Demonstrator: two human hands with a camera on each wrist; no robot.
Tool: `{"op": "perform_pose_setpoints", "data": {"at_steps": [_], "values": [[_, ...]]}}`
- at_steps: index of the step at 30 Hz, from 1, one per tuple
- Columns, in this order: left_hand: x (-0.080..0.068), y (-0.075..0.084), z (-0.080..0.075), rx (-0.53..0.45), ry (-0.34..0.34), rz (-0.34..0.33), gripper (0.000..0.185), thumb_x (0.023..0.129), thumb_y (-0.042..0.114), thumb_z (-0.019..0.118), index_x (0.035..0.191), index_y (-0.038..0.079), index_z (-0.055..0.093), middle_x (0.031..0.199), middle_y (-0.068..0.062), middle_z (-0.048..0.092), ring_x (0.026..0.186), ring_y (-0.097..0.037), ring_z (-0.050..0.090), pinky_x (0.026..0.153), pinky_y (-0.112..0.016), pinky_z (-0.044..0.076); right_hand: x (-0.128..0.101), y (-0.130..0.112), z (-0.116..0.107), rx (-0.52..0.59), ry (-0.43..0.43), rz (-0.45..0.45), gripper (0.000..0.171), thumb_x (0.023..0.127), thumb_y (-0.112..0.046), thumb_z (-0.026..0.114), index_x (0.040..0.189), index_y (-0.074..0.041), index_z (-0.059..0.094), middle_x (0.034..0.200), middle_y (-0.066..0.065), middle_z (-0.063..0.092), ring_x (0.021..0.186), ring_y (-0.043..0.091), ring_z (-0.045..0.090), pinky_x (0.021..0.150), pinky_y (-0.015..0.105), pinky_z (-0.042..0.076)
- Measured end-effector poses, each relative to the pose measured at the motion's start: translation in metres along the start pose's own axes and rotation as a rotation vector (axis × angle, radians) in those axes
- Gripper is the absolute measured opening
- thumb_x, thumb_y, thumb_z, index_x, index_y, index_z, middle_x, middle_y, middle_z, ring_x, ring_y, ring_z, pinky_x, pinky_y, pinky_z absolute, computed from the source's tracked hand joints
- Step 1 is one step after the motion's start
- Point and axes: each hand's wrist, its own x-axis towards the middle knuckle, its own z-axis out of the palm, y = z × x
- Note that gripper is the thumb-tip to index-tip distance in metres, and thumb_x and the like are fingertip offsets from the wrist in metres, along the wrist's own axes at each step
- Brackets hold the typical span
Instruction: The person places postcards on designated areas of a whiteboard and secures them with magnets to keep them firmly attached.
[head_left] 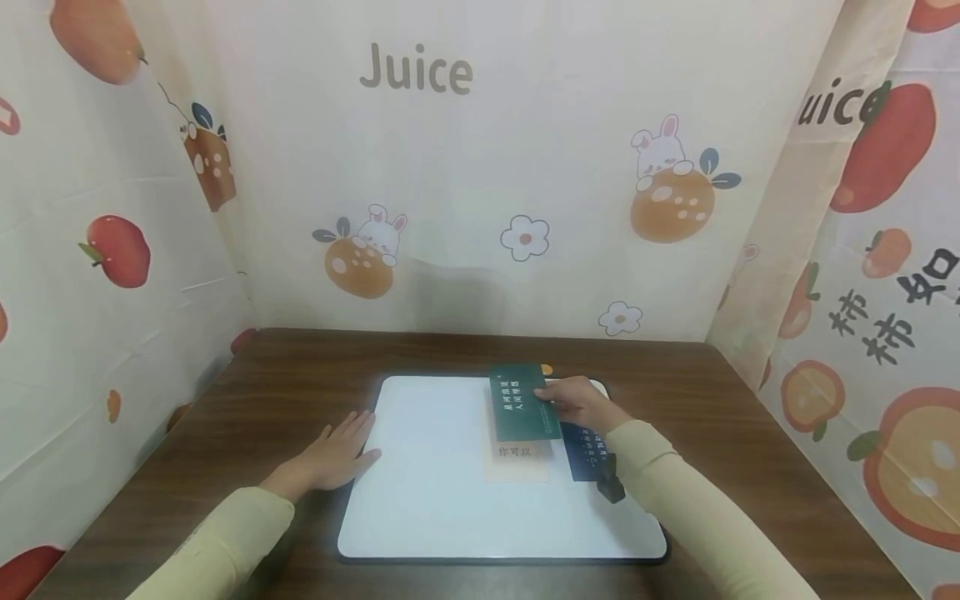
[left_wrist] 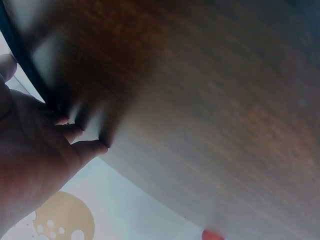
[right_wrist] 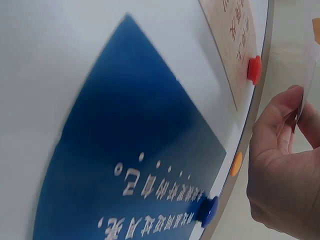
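Note:
My right hand (head_left: 581,404) pinches a green card (head_left: 521,408) with white writing by its right edge, holding it above the whiteboard (head_left: 420,500). In the right wrist view the pinched card shows nearly edge-on between thumb and fingers. Partly behind it, a beige card (head_left: 517,469) lies on the board, with a red round magnet (right_wrist: 255,70) at its edge. A dark blue card (right_wrist: 130,115) with white writing lies beside it under a blue magnet (right_wrist: 209,211). My left hand (head_left: 337,454) rests with extended fingers at the board's left edge.
An orange magnet (right_wrist: 237,164) sits at the board's far edge, between the beige and blue cards. The board lies on a dark wooden table (head_left: 300,367). Fruit-printed cloth (head_left: 465,167) hangs behind the table and on both sides.

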Motion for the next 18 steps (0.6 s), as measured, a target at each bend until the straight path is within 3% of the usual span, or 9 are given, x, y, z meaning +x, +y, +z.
{"op": "perform_pose_setpoints", "data": {"at_steps": [12, 18], "values": [[-0.001, 0.003, -0.003, -0.001, 0.003, 0.005, 0.068, 0.099, 0.036, 0.046, 0.146, -0.008, 0.023, 0.153, -0.027, 0.019, 0.140, -0.047, 0.012, 0.107, -0.066, 0.010, 0.006, -0.002, 0.019, -0.021, 0.014, 0.017, 0.061, 0.085, -0.018, 0.073, 0.136, 0.004, 0.047, 0.139, 0.019, 0.047, 0.126, 0.037, 0.046, 0.099, 0.044, 0.042], [-0.001, 0.004, -0.003, -0.020, -0.005, 0.017, 0.068, 0.100, 0.035, 0.046, 0.145, -0.010, 0.024, 0.152, -0.030, 0.018, 0.138, -0.049, 0.012, 0.106, -0.068, 0.009, 0.011, -0.007, 0.034, 0.059, 0.067, 0.093, 0.057, 0.084, -0.009, 0.074, 0.134, 0.005, 0.050, 0.135, 0.021, 0.050, 0.123, 0.038, 0.048, 0.098, 0.042, 0.044]]}}
